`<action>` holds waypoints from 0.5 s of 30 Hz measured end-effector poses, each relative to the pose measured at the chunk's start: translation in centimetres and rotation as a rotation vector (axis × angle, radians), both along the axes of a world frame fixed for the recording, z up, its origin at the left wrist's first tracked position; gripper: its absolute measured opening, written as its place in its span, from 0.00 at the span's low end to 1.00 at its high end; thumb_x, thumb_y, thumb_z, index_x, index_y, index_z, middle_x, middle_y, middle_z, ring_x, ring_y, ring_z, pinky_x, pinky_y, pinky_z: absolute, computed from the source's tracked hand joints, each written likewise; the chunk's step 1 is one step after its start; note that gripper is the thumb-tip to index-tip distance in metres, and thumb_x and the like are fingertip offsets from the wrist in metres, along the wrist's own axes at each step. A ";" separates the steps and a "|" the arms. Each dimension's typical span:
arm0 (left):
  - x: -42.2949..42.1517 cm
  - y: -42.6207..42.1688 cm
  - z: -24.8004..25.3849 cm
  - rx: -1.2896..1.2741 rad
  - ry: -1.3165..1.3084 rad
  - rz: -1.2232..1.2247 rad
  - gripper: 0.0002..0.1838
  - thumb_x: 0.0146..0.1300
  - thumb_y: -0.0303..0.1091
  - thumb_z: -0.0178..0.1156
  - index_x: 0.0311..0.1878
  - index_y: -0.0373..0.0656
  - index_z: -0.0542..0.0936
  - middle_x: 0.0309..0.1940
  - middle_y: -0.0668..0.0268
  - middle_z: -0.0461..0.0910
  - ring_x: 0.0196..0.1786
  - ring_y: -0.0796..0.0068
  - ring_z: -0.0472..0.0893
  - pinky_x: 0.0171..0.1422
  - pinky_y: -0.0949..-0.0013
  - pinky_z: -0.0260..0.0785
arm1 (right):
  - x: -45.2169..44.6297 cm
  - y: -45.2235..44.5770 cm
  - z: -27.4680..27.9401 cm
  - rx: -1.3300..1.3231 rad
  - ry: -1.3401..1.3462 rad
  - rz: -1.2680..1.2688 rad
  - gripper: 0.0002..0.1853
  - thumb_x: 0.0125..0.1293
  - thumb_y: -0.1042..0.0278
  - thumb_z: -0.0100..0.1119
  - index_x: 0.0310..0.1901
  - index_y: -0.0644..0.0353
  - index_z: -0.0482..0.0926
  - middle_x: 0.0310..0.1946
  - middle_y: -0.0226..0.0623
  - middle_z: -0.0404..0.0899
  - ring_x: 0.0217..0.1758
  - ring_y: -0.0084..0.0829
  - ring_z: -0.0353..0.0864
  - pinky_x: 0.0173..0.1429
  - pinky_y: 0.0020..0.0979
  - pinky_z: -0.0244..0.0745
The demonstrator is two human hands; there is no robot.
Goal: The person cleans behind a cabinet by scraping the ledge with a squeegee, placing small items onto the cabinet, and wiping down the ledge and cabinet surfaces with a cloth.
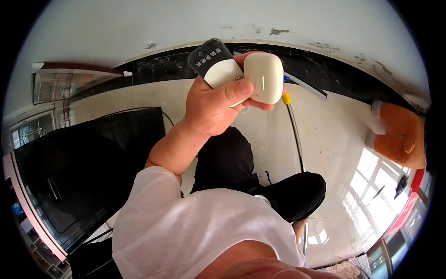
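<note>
Left hand [206,109] grasps two things in the head view, out before the body: one smooth, rounded cream case [264,78] and one flat, round-cornered black-and-white device [217,65], above glossy pale floor tiles [332,123]; the right hand's state cannot be told

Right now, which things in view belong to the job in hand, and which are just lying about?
Likely for the job:
flat black-and-white device, held in the left hand
cream rounded case, same hand

Seemingly just lying about:
yellow-collared pole
orange plush toy
glossy black panel
</note>
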State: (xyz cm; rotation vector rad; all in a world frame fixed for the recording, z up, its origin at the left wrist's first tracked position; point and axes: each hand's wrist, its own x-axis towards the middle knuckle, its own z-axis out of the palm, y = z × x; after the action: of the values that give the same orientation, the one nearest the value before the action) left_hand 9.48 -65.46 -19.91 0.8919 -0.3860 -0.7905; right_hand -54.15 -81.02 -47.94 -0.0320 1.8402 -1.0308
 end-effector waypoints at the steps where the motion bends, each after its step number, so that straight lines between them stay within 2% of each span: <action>1: -0.6 -0.4 0.2 -0.014 0.073 -0.031 0.27 0.57 0.35 0.55 0.58 0.33 0.61 0.49 0.47 0.70 0.43 0.54 0.77 0.37 0.66 0.75 | -0.2 0.8 -0.9 0.039 0.000 -0.007 0.13 0.61 0.59 0.51 0.31 0.63 0.70 0.26 0.33 0.71 0.30 0.27 0.69 0.38 0.24 0.72; 2: -1.1 -0.9 0.2 -0.026 0.147 -0.063 0.27 0.58 0.36 0.53 0.58 0.33 0.61 0.48 0.46 0.71 0.38 0.56 0.79 0.33 0.68 0.74 | -0.4 1.3 -1.8 0.075 0.001 -0.007 0.13 0.61 0.59 0.50 0.32 0.63 0.70 0.26 0.33 0.71 0.30 0.27 0.69 0.38 0.24 0.72; 3: -1.4 -1.4 0.1 -0.021 0.144 -0.077 0.27 0.58 0.36 0.53 0.58 0.33 0.61 0.48 0.46 0.71 0.38 0.56 0.79 0.33 0.68 0.74 | -0.5 1.8 -2.6 0.100 0.004 -0.006 0.13 0.61 0.58 0.50 0.32 0.62 0.70 0.26 0.33 0.71 0.29 0.27 0.69 0.37 0.24 0.71; 5: -2.1 -2.3 -0.2 -0.211 0.329 -0.250 0.27 0.62 0.39 0.48 0.59 0.32 0.59 0.41 0.47 0.74 0.26 0.65 0.76 0.27 0.71 0.72 | -0.8 2.5 -3.8 0.147 -0.001 0.010 0.14 0.61 0.58 0.49 0.34 0.62 0.70 0.25 0.32 0.71 0.29 0.26 0.68 0.36 0.24 0.70; 6: -2.6 -2.8 -0.2 -0.204 0.327 -0.259 0.27 0.62 0.39 0.48 0.59 0.32 0.59 0.41 0.47 0.74 0.26 0.65 0.76 0.27 0.71 0.72 | -0.9 2.7 -4.4 0.166 0.002 0.017 0.14 0.61 0.57 0.48 0.35 0.62 0.70 0.25 0.32 0.71 0.28 0.26 0.68 0.36 0.24 0.69; 8: -3.5 -3.7 -0.3 -0.299 0.466 -0.409 0.28 0.63 0.41 0.44 0.61 0.31 0.55 0.31 0.51 0.73 0.20 0.71 0.71 0.23 0.71 0.69 | -1.1 3.0 -5.2 0.202 0.007 0.048 0.14 0.61 0.57 0.47 0.37 0.62 0.70 0.25 0.32 0.70 0.28 0.25 0.67 0.35 0.23 0.68; 9: -3.9 -4.0 -0.1 -0.295 0.549 -0.460 0.30 0.63 0.41 0.44 0.62 0.30 0.52 0.25 0.54 0.70 0.22 0.71 0.72 0.22 0.72 0.69 | -1.1 3.0 -5.6 0.220 0.009 0.063 0.15 0.61 0.57 0.47 0.38 0.61 0.70 0.25 0.31 0.70 0.27 0.25 0.67 0.34 0.23 0.68; 13: -5.1 -5.4 -0.2 -0.470 0.602 -0.619 0.29 0.63 0.38 0.44 0.62 0.30 0.51 0.26 0.55 0.71 0.25 0.71 0.72 0.22 0.72 0.69 | -0.2 2.1 -6.8 0.285 0.022 0.175 0.16 0.61 0.56 0.45 0.41 0.61 0.70 0.25 0.30 0.69 0.26 0.24 0.66 0.32 0.23 0.66; 15: -6.0 -5.5 0.3 -0.431 0.616 -0.582 0.29 0.62 0.38 0.45 0.61 0.29 0.52 0.26 0.55 0.71 0.25 0.72 0.72 0.21 0.72 0.68 | 0.7 0.9 -7.1 0.317 0.064 0.290 0.17 0.61 0.55 0.44 0.43 0.61 0.70 0.24 0.30 0.69 0.25 0.23 0.65 0.31 0.22 0.65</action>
State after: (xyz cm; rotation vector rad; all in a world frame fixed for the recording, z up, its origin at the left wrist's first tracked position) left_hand 3.52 -70.94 -19.59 0.0934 -0.2487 -1.3998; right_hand -53.47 -80.11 -55.01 -0.1389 1.9685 -0.5369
